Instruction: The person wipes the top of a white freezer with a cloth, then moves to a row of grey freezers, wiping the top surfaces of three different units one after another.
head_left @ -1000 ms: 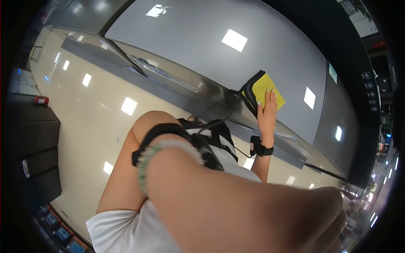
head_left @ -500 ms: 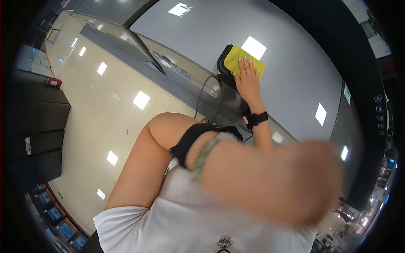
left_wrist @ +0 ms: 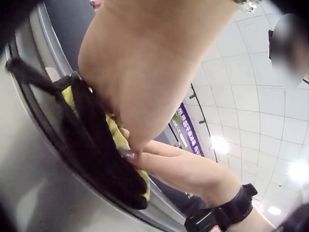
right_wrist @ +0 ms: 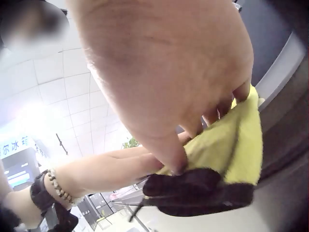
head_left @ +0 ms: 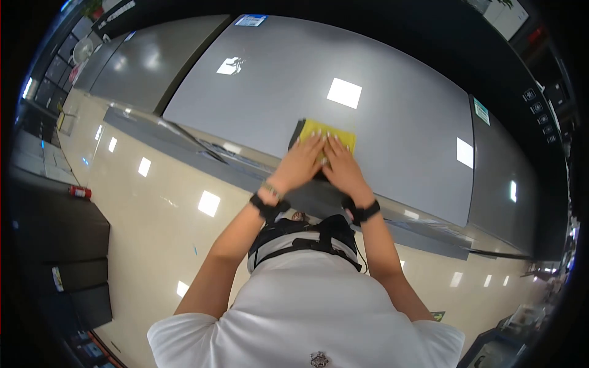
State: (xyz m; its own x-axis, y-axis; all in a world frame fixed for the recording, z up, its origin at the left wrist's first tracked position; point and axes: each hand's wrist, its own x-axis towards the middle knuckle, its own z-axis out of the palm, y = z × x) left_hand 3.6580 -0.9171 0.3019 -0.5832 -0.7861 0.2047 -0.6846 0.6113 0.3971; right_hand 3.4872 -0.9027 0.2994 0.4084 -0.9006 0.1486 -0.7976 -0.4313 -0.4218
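Observation:
A folded yellow cloth with dark edging lies against a glossy grey panel near its lower edge in the head view. My left hand and right hand rest on it side by side, fingers extended and fingertips close together. From the left wrist, the dark side and yellow edges of the cloth show below the left hand. In the right wrist view, the cloth bulges in folds under the right hand, whose fingertips are partly hidden behind it.
A darker grey panel adjoins on the left, another on the right. A black surround borders the top. Below is a shiny beige floor. Dark cabinets and a red extinguisher stand at far left.
My left arm, earlier folded across the view, has swung down, and the left hand now rests on the cloth beside the right hand. The right hand and cloth have shifted left across the panel.

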